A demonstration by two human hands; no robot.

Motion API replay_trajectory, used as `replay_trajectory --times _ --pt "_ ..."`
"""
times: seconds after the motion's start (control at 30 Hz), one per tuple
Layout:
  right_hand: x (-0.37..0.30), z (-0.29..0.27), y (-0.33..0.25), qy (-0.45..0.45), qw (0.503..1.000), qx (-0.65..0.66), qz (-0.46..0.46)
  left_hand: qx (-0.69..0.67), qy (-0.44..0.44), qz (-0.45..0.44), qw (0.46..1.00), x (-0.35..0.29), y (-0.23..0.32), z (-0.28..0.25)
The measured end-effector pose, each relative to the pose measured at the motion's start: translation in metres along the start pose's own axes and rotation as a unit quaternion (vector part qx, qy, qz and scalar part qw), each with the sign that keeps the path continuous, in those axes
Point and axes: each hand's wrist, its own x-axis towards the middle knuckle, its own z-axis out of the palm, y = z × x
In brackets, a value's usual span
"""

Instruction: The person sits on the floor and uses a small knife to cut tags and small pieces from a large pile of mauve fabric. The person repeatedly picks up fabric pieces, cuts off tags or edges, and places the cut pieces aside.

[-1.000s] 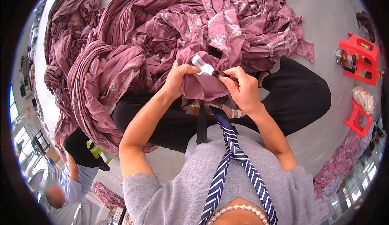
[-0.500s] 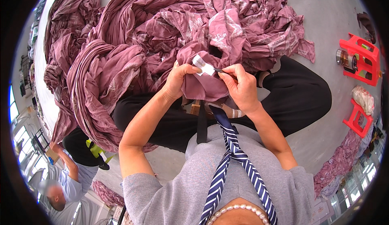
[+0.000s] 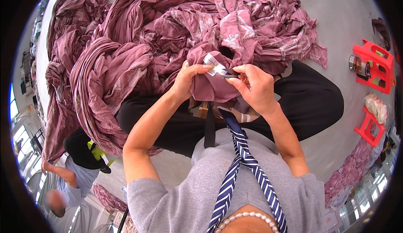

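Note:
Pinched between the thumb and fingers of my left hand (image 3: 184, 81) is the edge of a mauve cloth (image 3: 213, 89). A white label (image 3: 214, 63) lies on that cloth beside my left thumb. My right hand (image 3: 259, 89) is closed round small dark thread snips (image 3: 229, 74). Their two blades stand apart and point left, with the tips at the label's right end. Whether the blades touch the label I cannot tell. The rest of the snips is mostly hidden in my right palm.
A large heap of patterned mauve fabric (image 3: 168, 27) spreads in front of my crossed legs (image 3: 310, 103). Two red plastic stools (image 3: 376, 63) stand at the right, with a glass jar (image 3: 359, 66) by the farther one. Another person (image 3: 77, 182) sits at the lower left, holding the fabric.
The snips' blades have parted and now show as two. My right hand has turned and shifted slightly right. The label has moved a little right with the cloth. The other person's arm has moved.

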Motion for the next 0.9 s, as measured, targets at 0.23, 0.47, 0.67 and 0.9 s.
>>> replay_trajectory --times 0.23,0.47,0.67,0.9 --pt "0.008 -0.004 0.000 -0.024 0.998 -0.044 -0.043 -0.003 0.012 -0.017 1.000 0.000 -0.007 -0.012" --pt "0.010 -0.003 -0.001 -0.059 0.998 0.012 -0.028 0.000 0.001 -0.029 1.000 -0.001 -0.006 -0.010" --pt "0.006 -0.004 0.002 -0.082 0.993 0.079 0.040 0.008 0.005 -0.034 0.999 -0.001 -0.003 -0.010" --pt "0.008 -0.001 -0.001 -0.051 0.998 0.017 -0.016 0.011 0.002 -0.032 0.999 0.003 -0.008 -0.011"
